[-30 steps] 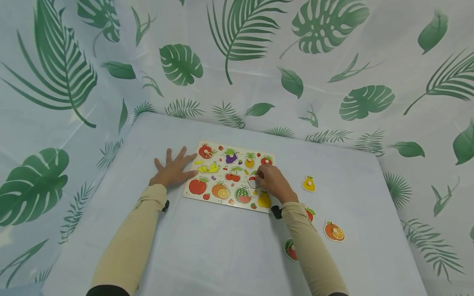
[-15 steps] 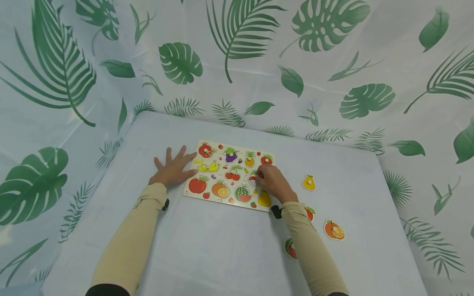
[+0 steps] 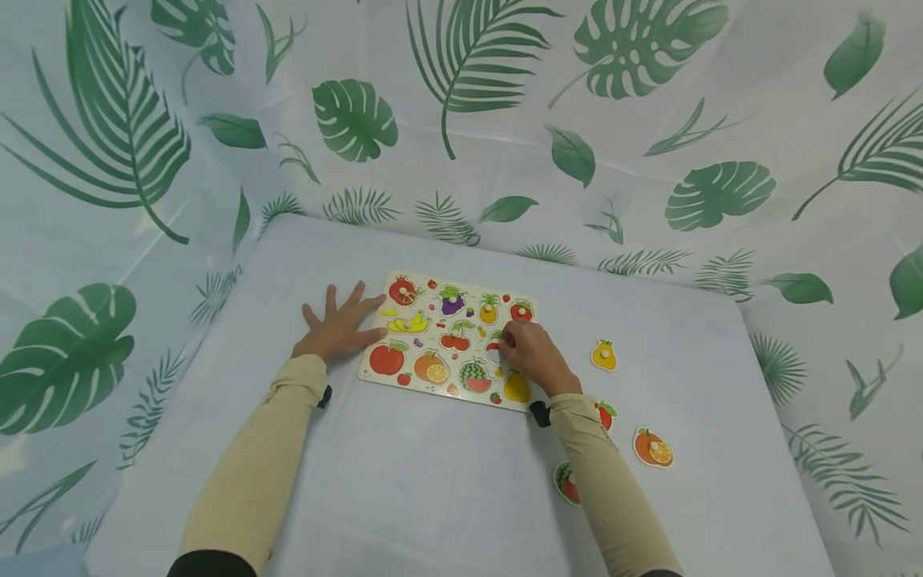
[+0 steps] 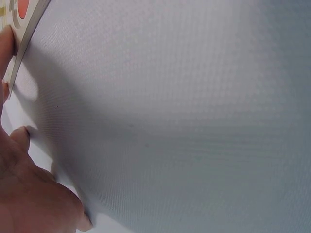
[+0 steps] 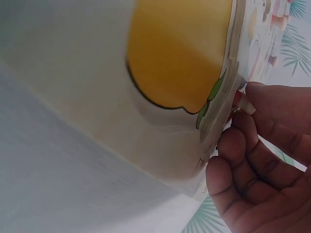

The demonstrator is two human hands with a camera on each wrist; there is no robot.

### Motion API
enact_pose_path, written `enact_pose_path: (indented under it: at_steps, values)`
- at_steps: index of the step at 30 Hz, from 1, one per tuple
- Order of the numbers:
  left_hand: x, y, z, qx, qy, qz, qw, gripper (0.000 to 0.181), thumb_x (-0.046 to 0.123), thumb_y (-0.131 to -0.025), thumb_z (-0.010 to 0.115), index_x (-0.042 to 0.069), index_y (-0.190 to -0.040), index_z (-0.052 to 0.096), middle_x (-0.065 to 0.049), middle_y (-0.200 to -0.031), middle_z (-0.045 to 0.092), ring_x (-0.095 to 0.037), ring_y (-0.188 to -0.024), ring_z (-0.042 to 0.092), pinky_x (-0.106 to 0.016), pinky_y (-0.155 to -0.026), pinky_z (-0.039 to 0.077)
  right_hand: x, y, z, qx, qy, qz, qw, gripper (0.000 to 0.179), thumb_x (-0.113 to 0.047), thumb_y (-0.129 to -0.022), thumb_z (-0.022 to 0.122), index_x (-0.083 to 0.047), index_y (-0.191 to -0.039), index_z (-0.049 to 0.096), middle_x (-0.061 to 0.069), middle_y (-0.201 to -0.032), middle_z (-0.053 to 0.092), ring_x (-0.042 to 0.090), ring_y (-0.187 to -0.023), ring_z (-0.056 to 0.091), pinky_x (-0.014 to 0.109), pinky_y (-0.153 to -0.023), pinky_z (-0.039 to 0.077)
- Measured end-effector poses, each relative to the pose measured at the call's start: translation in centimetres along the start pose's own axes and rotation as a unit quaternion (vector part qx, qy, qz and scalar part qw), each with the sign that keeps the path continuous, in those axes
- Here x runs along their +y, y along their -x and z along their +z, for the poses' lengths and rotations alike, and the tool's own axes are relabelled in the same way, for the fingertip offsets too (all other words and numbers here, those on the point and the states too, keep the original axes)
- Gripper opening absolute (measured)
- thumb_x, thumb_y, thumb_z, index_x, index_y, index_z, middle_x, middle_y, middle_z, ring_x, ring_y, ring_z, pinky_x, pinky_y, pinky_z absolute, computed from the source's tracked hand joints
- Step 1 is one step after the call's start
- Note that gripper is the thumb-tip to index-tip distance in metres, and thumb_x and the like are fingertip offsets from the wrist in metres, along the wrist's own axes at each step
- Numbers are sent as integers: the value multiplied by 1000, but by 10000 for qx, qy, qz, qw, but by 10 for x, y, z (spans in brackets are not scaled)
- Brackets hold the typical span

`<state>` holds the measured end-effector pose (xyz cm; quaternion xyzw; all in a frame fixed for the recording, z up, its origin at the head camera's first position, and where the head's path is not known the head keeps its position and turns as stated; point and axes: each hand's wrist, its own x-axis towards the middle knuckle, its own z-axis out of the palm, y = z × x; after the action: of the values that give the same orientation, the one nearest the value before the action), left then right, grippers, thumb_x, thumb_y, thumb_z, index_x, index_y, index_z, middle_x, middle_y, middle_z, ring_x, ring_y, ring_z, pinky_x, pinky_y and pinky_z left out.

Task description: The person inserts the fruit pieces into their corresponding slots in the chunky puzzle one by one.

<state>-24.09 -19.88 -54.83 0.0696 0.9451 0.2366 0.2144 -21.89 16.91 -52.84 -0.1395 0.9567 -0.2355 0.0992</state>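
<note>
A fruit puzzle board (image 3: 368, 370) lies on the table in the head view, with pictured fruit and several knobbed pieces in it. My left hand (image 3: 339, 327) is spread flat at its left side, thumb and a fingertip on the board's edge; the left wrist view shows those fingers (image 4: 6, 46) at the rim. Over the board's right side, my right hand (image 3: 535, 353) pinches the small knob (image 5: 246, 104) of a red puzzle piece (image 3: 493, 351), mostly hidden under the fingers. A yellow pear picture (image 3: 516, 388) sits just below that hand.
Right of the board lie loose knobbed pieces: a pear piece (image 3: 604, 356), an orange piece (image 3: 653, 448), a watermelon piece (image 3: 566, 484) and a red fruit piece (image 3: 606, 413), the last two partly behind the right sleeve (image 3: 613, 481). A leaf-print cloth (image 3: 505, 168) hangs behind the table.
The head view has shifted slightly. Both hands keep their places, and the right hand stays on the red puzzle piece.
</note>
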Motion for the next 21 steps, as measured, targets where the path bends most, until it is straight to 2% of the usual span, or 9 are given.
enact_pose_path:
  at_steps: [9,21]
  values:
    - [0,-5,0,-64,-3,-20,10000,82,58,-104,59,29,-173,24,-10,-180,-8,-50,-155,-30,-81,-109,-23,1,3,-3,-7,-29,-89,10000,13,-8,-102,72,2,-110,74,10,-96,69,26,-86,60,37,-81,57]
    - [1,-2,1,11,-17,-12,10000,82,58,-104,59,28,-172,26,-11,-180,-7,-50,-155,-29,-81,-110,-22,0,13,-8,162,-10,-300,9994,17,-10,-102,74,3,-113,74,12,-102,72,27,-90,63,42,-89,60]
